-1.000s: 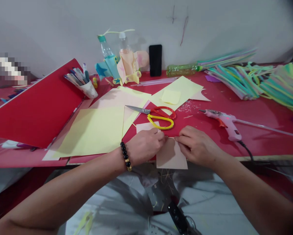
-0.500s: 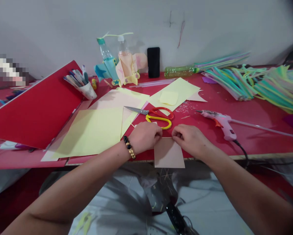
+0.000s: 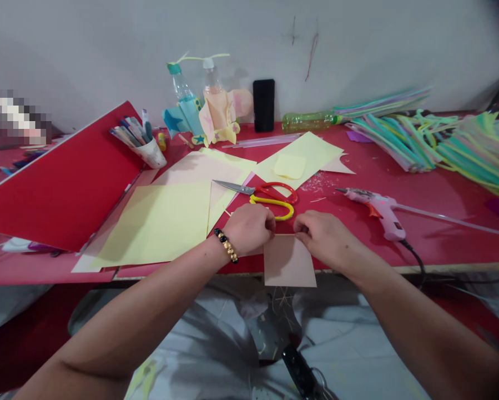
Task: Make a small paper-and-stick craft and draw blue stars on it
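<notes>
A small pale pink sheet of paper (image 3: 290, 264) hangs partly over the front edge of the red table. Its far edge is pinched at the left corner by my left hand (image 3: 253, 228), which wears a beaded bracelet, and at the right corner by my right hand (image 3: 322, 233). Both hands are closed, fingers curled at the paper. Just beyond them lie scissors (image 3: 270, 192) with one red and one yellow handle, blades pointing left. To the left is a large pale yellow sheet (image 3: 157, 222).
A pink glue gun (image 3: 382, 211) with a glue stick and cord lies at right. Behind stand a white cup of pens (image 3: 151, 153), decorated bottles (image 3: 213, 105) and a black phone (image 3: 263, 105). A green bottle (image 3: 307, 120) and coloured strips (image 3: 399, 139) are at back right.
My left hand has shifted slightly at the paper's corner. The paper stays in both hands; the whole view has moved a little to the right.
</notes>
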`<control>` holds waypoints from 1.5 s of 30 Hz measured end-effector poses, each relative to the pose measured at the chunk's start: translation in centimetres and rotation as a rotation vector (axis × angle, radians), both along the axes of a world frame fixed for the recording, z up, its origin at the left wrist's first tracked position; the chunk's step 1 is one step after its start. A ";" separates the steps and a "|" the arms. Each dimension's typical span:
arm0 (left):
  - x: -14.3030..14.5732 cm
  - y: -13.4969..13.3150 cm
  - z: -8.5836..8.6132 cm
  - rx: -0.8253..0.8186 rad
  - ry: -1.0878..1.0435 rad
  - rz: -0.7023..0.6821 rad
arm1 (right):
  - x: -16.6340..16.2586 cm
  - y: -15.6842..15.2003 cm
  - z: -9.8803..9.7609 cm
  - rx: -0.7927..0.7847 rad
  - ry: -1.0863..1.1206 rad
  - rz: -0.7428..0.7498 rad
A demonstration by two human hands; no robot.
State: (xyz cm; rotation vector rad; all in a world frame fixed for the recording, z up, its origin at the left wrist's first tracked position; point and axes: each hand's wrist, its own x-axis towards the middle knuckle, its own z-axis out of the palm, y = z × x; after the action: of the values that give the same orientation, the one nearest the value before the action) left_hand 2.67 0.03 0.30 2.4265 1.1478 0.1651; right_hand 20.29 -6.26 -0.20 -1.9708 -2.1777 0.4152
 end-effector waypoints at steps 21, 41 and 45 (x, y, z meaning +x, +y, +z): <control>-0.1 -0.7 -0.2 0.066 0.032 -0.025 | 0.3 -0.1 0.0 0.035 0.086 0.066; -1.3 -2.0 -1.1 0.257 -0.061 -0.246 | 2.0 -1.2 -2.1 0.267 0.221 0.300; -1.3 -2.3 -1.0 0.307 0.030 -0.277 | 2.0 -1.4 -2.2 0.308 0.119 0.360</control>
State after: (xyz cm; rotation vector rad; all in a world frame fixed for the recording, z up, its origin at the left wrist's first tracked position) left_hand 1.36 -2.24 -0.74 2.8369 0.8349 0.2329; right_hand 22.28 -7.69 -2.41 -1.3676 -2.3528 0.2187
